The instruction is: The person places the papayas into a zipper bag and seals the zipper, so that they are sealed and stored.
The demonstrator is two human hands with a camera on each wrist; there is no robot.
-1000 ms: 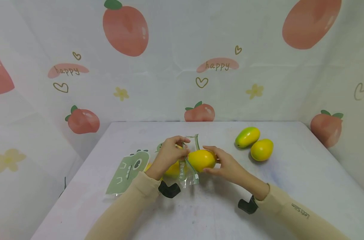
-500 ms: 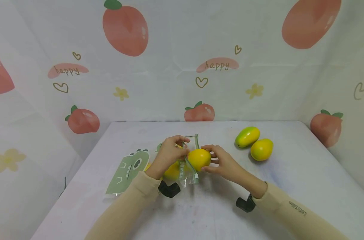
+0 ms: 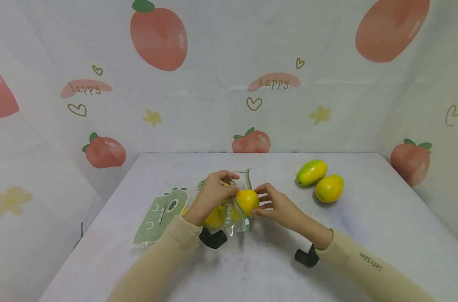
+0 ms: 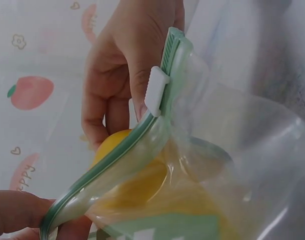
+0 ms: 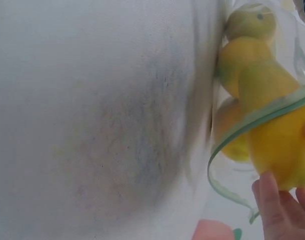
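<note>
A clear zip bag (image 4: 242, 150) with a green rim lies mouth to the right, several yellow fruits (image 5: 242, 60) inside it. My left hand (image 3: 213, 196) pinches the rim of its mouth between thumb and fingers. At that opening my right hand (image 3: 277, 204) holds the outer end of a yellow mango (image 3: 247, 202), thumb below and fingers above. Most of the mango is past the green rim, as the right wrist view shows, and its outer end sticks out. A white slider (image 4: 155, 91) sits at one end of the zip.
Two more fruits, a yellow-green oblong one (image 3: 311, 172) and a rounder yellow one (image 3: 329, 188), lie at the back right of the white table (image 3: 251, 268). A green dinosaur-face print (image 3: 159, 220) lies flat on the left. Behind hangs a peach-patterned cloth (image 3: 210, 113).
The mango has slid left, deeper into the bag, with my right hand following it and its fingers now nearer the mouth. My left hand has stayed in place on the rim.
</note>
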